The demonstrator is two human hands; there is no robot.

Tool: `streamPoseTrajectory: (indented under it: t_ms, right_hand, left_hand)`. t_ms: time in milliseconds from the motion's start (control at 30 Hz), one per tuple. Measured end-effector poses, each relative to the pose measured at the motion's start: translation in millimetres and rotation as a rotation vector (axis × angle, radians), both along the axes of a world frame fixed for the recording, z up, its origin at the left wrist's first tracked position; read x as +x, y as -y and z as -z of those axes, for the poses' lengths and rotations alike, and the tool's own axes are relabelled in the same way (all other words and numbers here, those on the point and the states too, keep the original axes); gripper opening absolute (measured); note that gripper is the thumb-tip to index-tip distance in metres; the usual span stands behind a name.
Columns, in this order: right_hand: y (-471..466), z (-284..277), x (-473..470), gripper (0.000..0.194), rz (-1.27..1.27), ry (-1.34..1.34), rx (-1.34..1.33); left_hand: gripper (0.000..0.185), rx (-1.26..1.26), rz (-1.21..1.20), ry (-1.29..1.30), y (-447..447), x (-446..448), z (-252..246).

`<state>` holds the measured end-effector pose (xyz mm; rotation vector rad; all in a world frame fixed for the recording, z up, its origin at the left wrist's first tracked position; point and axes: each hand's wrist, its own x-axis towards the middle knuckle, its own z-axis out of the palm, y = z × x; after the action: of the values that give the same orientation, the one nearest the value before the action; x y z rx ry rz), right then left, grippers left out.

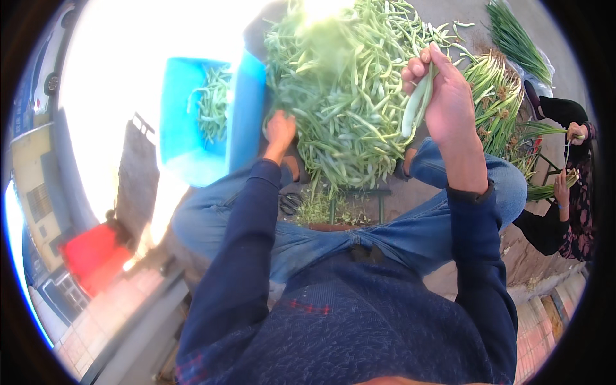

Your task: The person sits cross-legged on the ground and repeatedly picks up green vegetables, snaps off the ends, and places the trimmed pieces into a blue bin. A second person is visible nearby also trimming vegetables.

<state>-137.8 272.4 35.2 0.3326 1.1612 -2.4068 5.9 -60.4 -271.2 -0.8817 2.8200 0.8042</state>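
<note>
A large heap of flat green beans (356, 120) lies on the ground in front of me, its far part washed out by glare. Raised over the heap's right side, my right hand (450, 101) grips a few green beans (417, 108) that hang down from the fingers. My left hand (280, 129) reaches low at the heap's left edge, close to the blue plastic crate (248, 110). Its fingertips are partly hidden among the beans, so what they hold does not show. Inside the crate lies a smaller batch of green beans (214, 103).
Scissors (289, 204) and bean trimmings (320, 209) lie between my feet, by a green-legged stool frame (381, 207). Scallions (498, 96) and a bundle of green stalks (519, 41) lie at right. There, another person's hands (577, 134) hold scallions. A red object (96, 255) stands left.
</note>
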Motion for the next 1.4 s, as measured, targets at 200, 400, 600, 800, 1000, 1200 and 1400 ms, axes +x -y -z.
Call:
streamPoseTrajectory:
  t_ms: [200, 400, 600, 800, 1000, 1200, 1400]
  right_hand:
    - [14, 16, 1, 0.030, -0.203, 0.021, 0.055]
    - [32, 50, 14, 0.021, -0.424, -0.327, 0.613]
    - [65, 112, 49, 0.028, -0.560, -1.011, 1.022]
    - [59, 84, 60, 0.018, -0.557, -1.174, 0.937]
    - [49, 77, 73, 0.018, -0.261, -1.247, 1.024]
    - [30, 37, 51, 0.016, -0.192, -0.886, 0.876]
    - [16, 34, 29, 0.022, -0.320, -0.558, 0.792]
  left_hand:
    - [0.027, 0.052, 0.081, 0.071, 23, -22, 43]
    - [0.021, 0.365, 0.114, 0.067, -7, -21, -62]
    - [0.015, 0.345, 0.420, -0.166, -60, -20, -210]
    - [0.015, 0.014, 0.692, -0.155, -84, -21, -294]
    - [0.017, 0.628, 0.165, -0.324, -106, -16, -270]
    - [0.017, 0.796, -0.155, 0.107, -71, 54, -171]
    - [0.041, 0.318, 0.547, 0.559, -53, 98, -148]
